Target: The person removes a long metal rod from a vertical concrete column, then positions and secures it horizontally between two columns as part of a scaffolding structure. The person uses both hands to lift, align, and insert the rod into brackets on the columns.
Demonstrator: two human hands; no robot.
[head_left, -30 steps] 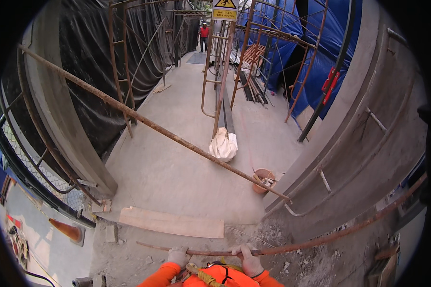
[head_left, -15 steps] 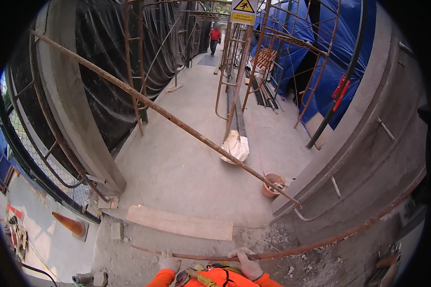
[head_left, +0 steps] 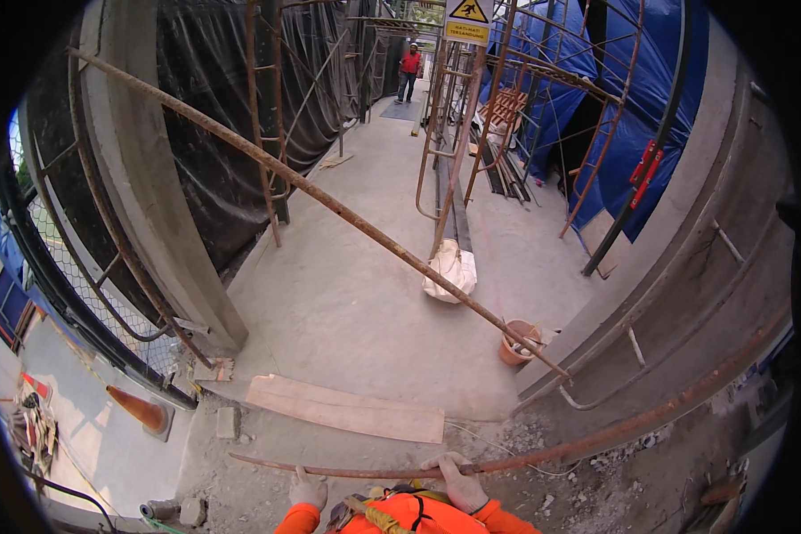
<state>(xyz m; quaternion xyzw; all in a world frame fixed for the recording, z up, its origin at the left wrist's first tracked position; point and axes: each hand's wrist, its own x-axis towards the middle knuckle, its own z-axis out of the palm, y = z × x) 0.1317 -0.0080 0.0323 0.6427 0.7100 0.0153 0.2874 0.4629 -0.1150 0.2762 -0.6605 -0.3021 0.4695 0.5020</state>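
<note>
Below me a rusty scaffold pipe [head_left: 365, 473] runs crosswise in front of my body, its thin left end beyond my left hand. My left hand [head_left: 308, 489] is closed at the pipe, its fingers reaching over the top. Further right, my right hand [head_left: 461, 485] wraps round the same pipe, with the thumb side toward the middle. Both wrists come out of orange sleeves. My palms and the undersides of my fingers are hidden. Just past the pipe lies a long thin wooden board [head_left: 347, 409] on the floor.
A diagonal rusty brace [head_left: 320, 194] crosses ahead between concrete columns. Beyond it are a plastic bucket [head_left: 518, 343], a whitish sack [head_left: 450, 271], scaffold frames [head_left: 439, 151] and a person in red [head_left: 409, 71]. Rubble [head_left: 543, 445] lies near right; a traffic cone [head_left: 141, 409] stands left.
My view has turned slightly left, so the surroundings sit further right. The pipe's left end reaches further left. Both hands stay at the pipe. The distant person has shifted a little.
</note>
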